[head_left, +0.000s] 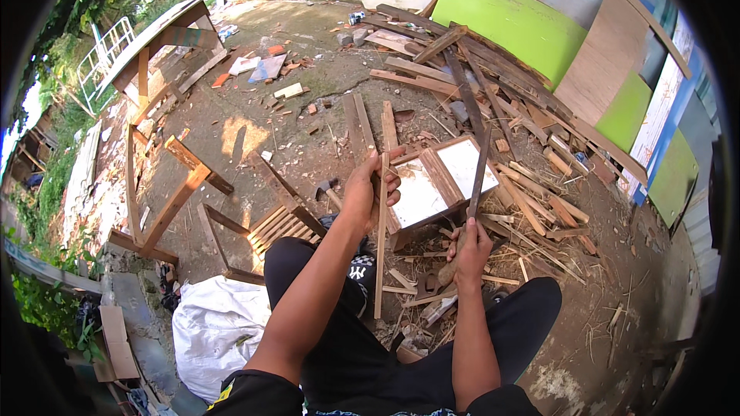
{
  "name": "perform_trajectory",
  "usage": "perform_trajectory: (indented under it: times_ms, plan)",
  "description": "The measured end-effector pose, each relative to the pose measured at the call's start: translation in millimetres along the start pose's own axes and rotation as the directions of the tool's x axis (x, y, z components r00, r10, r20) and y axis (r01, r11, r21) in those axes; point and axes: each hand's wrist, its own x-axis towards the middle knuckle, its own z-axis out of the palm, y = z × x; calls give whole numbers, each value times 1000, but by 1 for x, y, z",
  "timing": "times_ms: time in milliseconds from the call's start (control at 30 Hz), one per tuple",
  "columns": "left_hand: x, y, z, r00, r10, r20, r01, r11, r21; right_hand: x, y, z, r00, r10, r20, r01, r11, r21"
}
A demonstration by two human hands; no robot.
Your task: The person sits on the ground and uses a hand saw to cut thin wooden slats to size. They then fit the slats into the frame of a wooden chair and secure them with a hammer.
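My left hand (pixel 364 191) is closed round a thin wooden strip (pixel 381 266), which it holds nearly upright between my knees. My right hand (pixel 469 250) grips the handle of a machete (pixel 480 169), its long dark blade pointing up and away from me. Just beyond both hands lies a low wooden box with a white top (pixel 412 196). A thick piece of wood (pixel 441 177) rests across that white surface. The blade passes in front of the box's right part and stands apart from the strip.
Split sticks (pixel 539 204) and shavings litter the ground at the right. Behind them lies a heap of planks (pixel 462 69) below a leaning green panel (pixel 509 27). A slatted wooden piece (pixel 284 229), a hammer-like tool (pixel 327 189) and a white sack (pixel 220 331) are to the left.
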Motion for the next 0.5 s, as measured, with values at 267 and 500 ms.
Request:
perform_trajectory:
  times_ms: [267, 500]
  plan:
    - [4, -34, 30, 969, -62, 241, 43, 995, 85, -34, -27, 1, 990, -94, 105, 96, 995, -16]
    - [7, -67, 37, 984, 41, 175, -79, 973, 218, -64, -16, 23, 990, -33, 137, 34, 999, 0]
